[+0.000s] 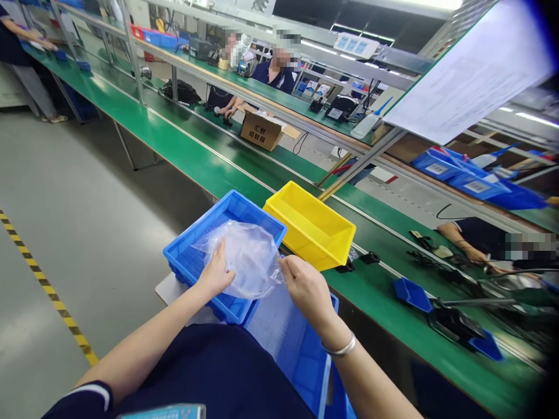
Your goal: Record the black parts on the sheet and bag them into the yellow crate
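Observation:
A clear plastic bag (247,259), crumpled and see-through, spreads over the blue crate (177,253) in front of me. My right hand (308,285) pinches the bag's right edge between thumb and fingers. Against its left side lies my left hand (217,272), one finger stretched out and the thumb apart; its other fingers are partly hidden. I cannot make out anything inside the bag. Beyond the bag, on the green bench, a yellow bin (312,224) stands with nothing visible in it.
Another blue crate (290,326) is below the bag, close to my body. The long green bench (187,154) runs diagonally past, with a cardboard box (261,129) on it. Black parts and cables (454,314) lie at right. Several people sit or stand along the benches.

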